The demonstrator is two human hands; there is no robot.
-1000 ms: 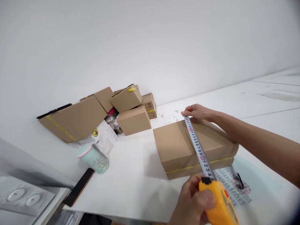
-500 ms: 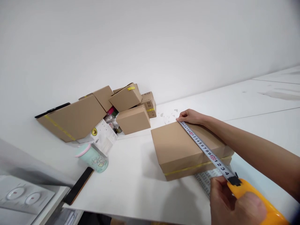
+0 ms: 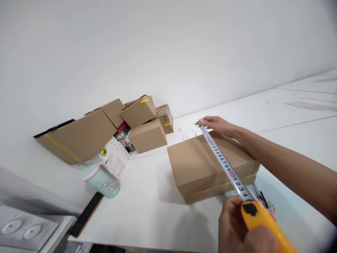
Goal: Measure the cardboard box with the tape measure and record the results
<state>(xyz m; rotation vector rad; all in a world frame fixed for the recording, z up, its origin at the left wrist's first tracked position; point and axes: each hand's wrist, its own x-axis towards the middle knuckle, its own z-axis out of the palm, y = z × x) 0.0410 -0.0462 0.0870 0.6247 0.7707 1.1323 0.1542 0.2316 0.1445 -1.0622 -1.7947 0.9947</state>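
Note:
A flat cardboard box (image 3: 195,165) with yellow tape along its side lies on the white table (image 3: 147,207). My left hand (image 3: 237,228), at the bottom edge, is closed round a yellow tape measure case (image 3: 263,221). The tape blade (image 3: 223,161) runs from the case across the box top to its far edge. There my right hand (image 3: 216,124) pinches the blade's end, a little above the box's far corner.
A pile of cardboard boxes (image 3: 137,116) and a large flat box (image 3: 76,138) lean on the wall at back left. A white booklet (image 3: 113,158), a mint cup (image 3: 102,181) on its side and a dark phone (image 3: 85,214) lie nearer. A printed sheet (image 3: 231,198) sticks out under the box.
The case in my left hand has swung back left and the blade has turned steeper across the box. My right hand has lifted the blade's end slightly.

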